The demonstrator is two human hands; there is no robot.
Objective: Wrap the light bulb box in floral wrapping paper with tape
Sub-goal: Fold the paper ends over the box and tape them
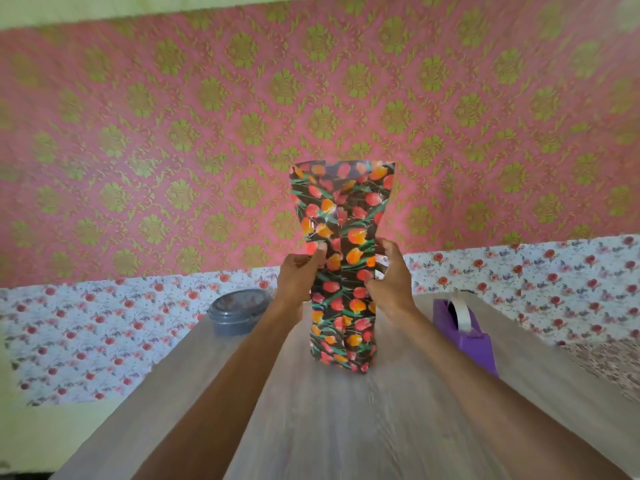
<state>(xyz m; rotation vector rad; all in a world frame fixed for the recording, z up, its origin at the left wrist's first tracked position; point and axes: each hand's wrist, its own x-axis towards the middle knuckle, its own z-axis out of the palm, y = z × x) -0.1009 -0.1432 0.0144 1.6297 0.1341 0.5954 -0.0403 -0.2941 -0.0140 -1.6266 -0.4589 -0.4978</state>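
Note:
The floral wrapping paper (pixel 342 258), dark with red and orange tulips, forms an upright tube standing on the wooden table (pixel 332 420). The light bulb box is hidden inside it. A taped seam runs down the front of the tube. Its top end stands open and flared. My left hand (pixel 300 277) grips the tube's left side, thumb on the front. My right hand (pixel 390 278) grips the right side at the same height. A purple tape dispenser (pixel 465 332) with white tape sits on the table to the right.
A round dark-blue lidded container (pixel 239 311) sits at the table's back left. Behind the table lies a white flower-print cloth (pixel 104 327), and beyond it a pink wall with green motifs. The table's left edge slants toward me.

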